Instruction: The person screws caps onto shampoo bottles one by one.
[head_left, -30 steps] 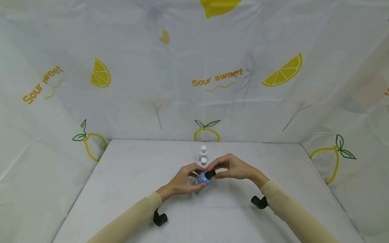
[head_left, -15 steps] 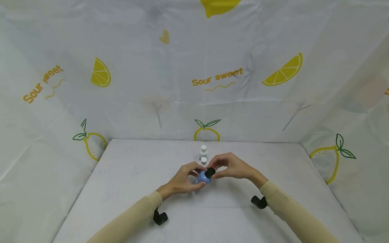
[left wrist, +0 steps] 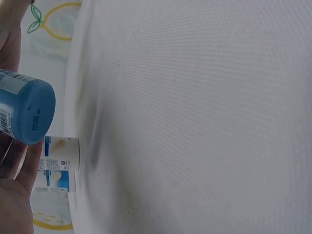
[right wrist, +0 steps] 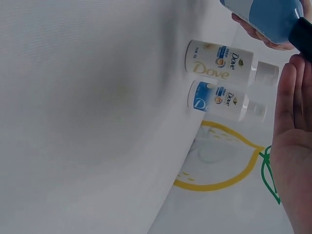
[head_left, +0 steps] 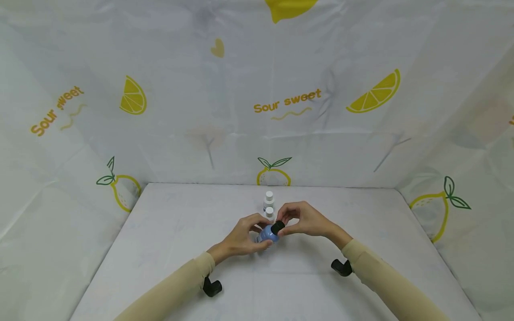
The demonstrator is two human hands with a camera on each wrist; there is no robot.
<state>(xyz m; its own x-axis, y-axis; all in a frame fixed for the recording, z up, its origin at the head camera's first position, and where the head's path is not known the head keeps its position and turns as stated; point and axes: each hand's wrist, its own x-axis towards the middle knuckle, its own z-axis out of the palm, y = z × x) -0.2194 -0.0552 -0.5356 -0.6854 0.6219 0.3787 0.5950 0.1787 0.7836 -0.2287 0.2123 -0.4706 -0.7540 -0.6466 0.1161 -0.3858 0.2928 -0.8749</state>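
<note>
In the head view my left hand [head_left: 242,236] grips a blue bottle [head_left: 267,234] by its body, tilted with its top toward the right. The black cap [head_left: 277,227] is on the bottle's neck. My right hand [head_left: 307,220] pinches this cap between thumb and fingertips. From the left wrist, the bottle's round blue base [left wrist: 36,112] faces the camera, held off the table. The right wrist view has the right fingers [right wrist: 286,97] beside the dark cap [right wrist: 301,36], which is partly cut off by the frame edge.
Two white Dove bottles with white caps stand behind the hands, the nearer [right wrist: 222,59] in front of the farther [right wrist: 219,100]. A white cloth [head_left: 180,223] covers the table, and a lemon-print curtain [head_left: 172,111] rises at the back and sides. Black mounts [head_left: 212,287] hang under both forearms.
My right thumb and fingertips have shifted slightly left and closer around the black cap. The left hand and the blue bottle stay almost in place.
</note>
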